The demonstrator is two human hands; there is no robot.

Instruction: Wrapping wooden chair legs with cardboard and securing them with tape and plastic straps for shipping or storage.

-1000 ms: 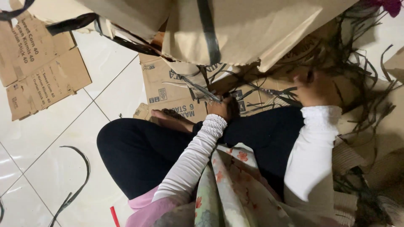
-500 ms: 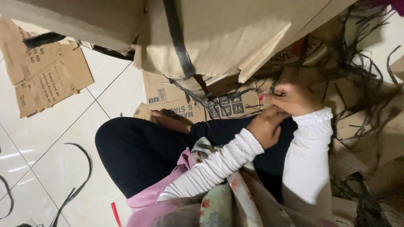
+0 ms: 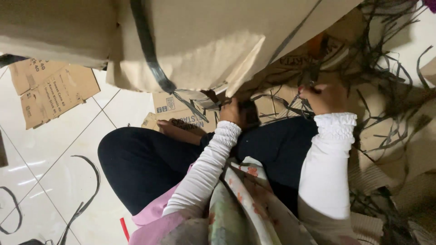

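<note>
While the person sits cross-legged on the white tile floor point(image 3: 54, 168), both hands work at the underside of a big cardboard box point(image 3: 204, 41) that fills the top of the view. The left hand point(image 3: 236, 113) is curled shut just under the box's lower edge, where a dark strap point(image 3: 150, 59) runs down the face of the box and ends in a frayed, bent tail — the fingers seem to pinch that tail, though the grip itself is in shadow and I cannot tell for sure. The right hand point(image 3: 324, 97) is also closed, its knuckles up, pressed against a tangle of loose straps point(image 3: 386, 72) that spreads to the right; whether it holds one of them is unclear. Both arms wear white ribbed sleeves.

Under the hands lie flattened cartons point(image 3: 175, 111), printed side up, touching the person's dark trousers point(image 3: 145, 163). Another flat cardboard sheet point(image 3: 52, 93) lies well apart on the tiles to the left. A few cut strap pieces point(image 3: 88, 190) curl on the floor near the knee — one more at the far left edge. A floral cloth point(image 3: 245, 204) drapes over the lap.
</note>
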